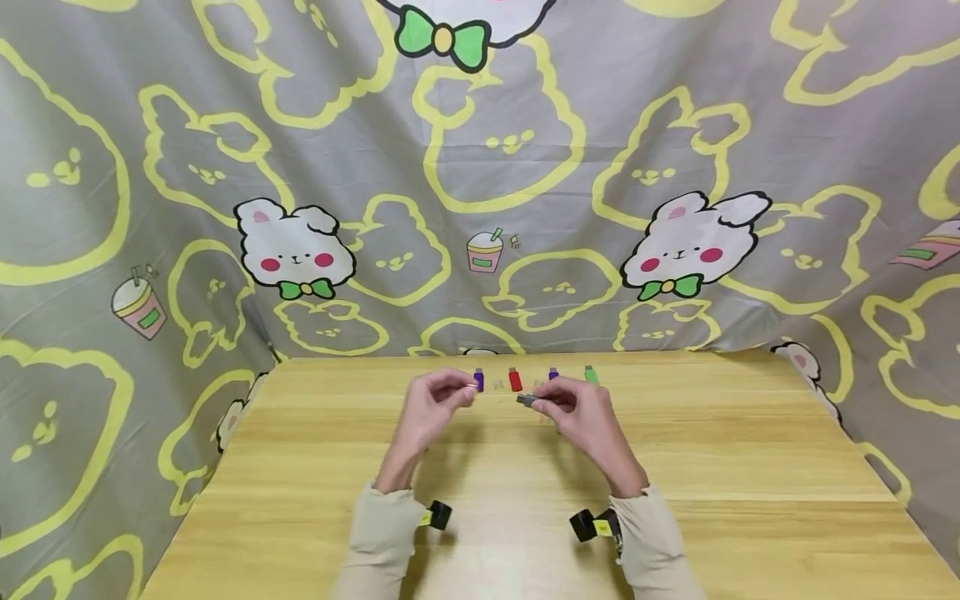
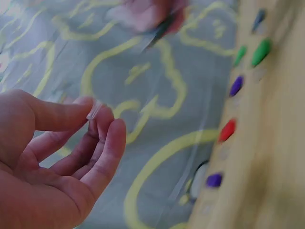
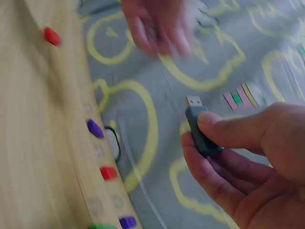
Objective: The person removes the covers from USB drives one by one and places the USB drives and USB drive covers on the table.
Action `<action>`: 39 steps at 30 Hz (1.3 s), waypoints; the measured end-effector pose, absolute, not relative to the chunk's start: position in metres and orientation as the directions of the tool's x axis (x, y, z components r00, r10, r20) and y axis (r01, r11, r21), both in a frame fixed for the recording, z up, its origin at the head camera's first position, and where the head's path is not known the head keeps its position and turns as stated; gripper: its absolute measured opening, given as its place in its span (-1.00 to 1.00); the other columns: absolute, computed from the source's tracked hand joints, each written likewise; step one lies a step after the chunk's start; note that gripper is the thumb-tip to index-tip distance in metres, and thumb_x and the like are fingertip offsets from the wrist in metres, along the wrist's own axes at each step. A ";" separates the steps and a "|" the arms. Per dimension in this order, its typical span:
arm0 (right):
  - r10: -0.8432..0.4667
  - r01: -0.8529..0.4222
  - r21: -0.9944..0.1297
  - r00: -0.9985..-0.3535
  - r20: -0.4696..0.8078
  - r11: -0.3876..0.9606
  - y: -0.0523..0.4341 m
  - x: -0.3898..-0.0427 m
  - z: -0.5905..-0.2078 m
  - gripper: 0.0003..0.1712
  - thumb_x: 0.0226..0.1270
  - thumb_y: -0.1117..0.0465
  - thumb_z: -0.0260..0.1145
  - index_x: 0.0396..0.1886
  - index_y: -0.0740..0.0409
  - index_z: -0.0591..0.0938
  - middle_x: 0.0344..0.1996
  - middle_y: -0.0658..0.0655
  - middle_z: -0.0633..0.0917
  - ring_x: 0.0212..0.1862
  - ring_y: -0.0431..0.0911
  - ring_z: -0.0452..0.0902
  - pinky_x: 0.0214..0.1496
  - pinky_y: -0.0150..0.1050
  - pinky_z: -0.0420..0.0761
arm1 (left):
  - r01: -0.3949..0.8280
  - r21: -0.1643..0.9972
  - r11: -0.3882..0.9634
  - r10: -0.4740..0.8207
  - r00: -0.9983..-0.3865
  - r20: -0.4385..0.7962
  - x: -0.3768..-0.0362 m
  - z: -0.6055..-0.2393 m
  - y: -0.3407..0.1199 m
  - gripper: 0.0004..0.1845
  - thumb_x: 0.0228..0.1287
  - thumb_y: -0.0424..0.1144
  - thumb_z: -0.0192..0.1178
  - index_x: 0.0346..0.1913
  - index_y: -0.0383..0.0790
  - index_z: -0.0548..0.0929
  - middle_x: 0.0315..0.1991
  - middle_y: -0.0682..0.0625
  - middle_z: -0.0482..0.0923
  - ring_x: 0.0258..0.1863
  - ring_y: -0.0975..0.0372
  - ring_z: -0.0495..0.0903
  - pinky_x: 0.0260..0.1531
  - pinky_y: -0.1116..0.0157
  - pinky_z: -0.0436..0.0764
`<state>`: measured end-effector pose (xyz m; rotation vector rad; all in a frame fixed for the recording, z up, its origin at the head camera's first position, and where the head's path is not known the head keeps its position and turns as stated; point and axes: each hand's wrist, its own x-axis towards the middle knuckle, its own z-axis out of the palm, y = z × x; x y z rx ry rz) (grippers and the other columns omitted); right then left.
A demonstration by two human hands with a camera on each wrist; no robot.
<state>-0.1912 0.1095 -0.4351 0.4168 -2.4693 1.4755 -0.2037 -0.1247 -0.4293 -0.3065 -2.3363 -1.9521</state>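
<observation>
My right hand (image 1: 588,417) pinches a dark grey USB stick (image 3: 202,131) between thumb and fingers, its bare metal plug pointing away from the palm. Between the thumb and fingertips of my left hand (image 1: 429,408) is a small clear plastic cap (image 2: 94,110). Both hands are raised above the table, a short gap apart. Behind them, near the table's back edge, lies a row of USB sticks: a purple one (image 1: 480,382) by the left fingertips, a red one (image 1: 514,380), another purple one (image 1: 553,373) partly hidden by the right hand, and a green one (image 1: 591,375).
Small clear caps (image 1: 498,385) lie among the sticks on the wooden table (image 1: 300,483). A grey curtain (image 1: 465,175) with yellow outlines and white rabbits hangs behind the table and along both sides. Each wrist wears a small black camera (image 1: 439,515).
</observation>
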 end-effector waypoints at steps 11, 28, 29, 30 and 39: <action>-0.120 -0.324 -0.845 -0.946 0.303 0.426 0.125 -0.197 -0.442 -0.76 0.33 0.45 0.42 -0.02 0.30 0.76 -0.16 0.24 0.76 -0.15 0.07 0.74 -0.13 -0.26 0.75 | 0.214 0.950 0.228 0.142 -0.972 0.185 -0.208 -0.427 -0.139 -0.94 0.30 -0.52 0.35 -0.20 -0.43 0.76 -0.29 -0.22 0.74 -0.36 0.15 0.69 -0.30 0.38 0.68; 0.034 -0.135 -0.849 -0.984 0.177 0.511 0.095 -0.213 -0.469 -0.85 0.21 0.38 0.53 -0.23 0.29 0.78 -0.39 0.13 0.77 -0.33 -0.02 0.72 -0.28 -0.25 0.70 | 0.198 0.944 0.264 0.137 -0.976 0.166 -0.213 -0.434 -0.147 -0.89 0.29 -0.51 0.36 -0.17 -0.51 0.73 -0.28 -0.27 0.73 -0.37 0.09 0.67 -0.37 0.44 0.61; 0.038 -0.125 -0.839 -0.985 0.171 0.530 0.092 -0.214 -0.470 -0.86 0.20 0.37 0.54 -0.24 0.29 0.78 -0.41 0.11 0.77 -0.34 -0.04 0.71 -0.30 -0.25 0.69 | 0.193 0.946 0.260 0.138 -0.977 0.161 -0.213 -0.434 -0.147 -0.90 0.29 -0.52 0.36 -0.17 -0.50 0.73 -0.28 -0.27 0.73 -0.36 0.07 0.67 -0.37 0.44 0.61; 0.039 -0.120 -0.827 -0.985 0.169 0.549 0.088 -0.214 -0.471 -0.86 0.19 0.36 0.54 -0.25 0.28 0.78 -0.43 0.10 0.76 -0.36 -0.05 0.70 -0.33 -0.24 0.67 | 0.189 0.947 0.259 0.137 -0.978 0.157 -0.212 -0.435 -0.148 -0.90 0.29 -0.52 0.36 -0.17 -0.50 0.73 -0.28 -0.27 0.73 -0.36 0.07 0.68 -0.36 0.44 0.62; 0.015 -0.146 -0.676 -0.974 0.227 0.722 0.065 -0.217 -0.482 -0.84 0.08 0.36 0.61 -0.51 0.20 0.73 -0.52 0.07 0.75 -0.43 -0.05 0.69 -0.30 -0.03 0.71 | 0.173 0.949 0.264 0.157 -0.978 0.134 -0.213 -0.440 -0.150 -0.94 0.29 -0.52 0.36 -0.22 -0.38 0.77 -0.33 -0.15 0.74 -0.35 0.01 0.71 -0.30 0.28 0.71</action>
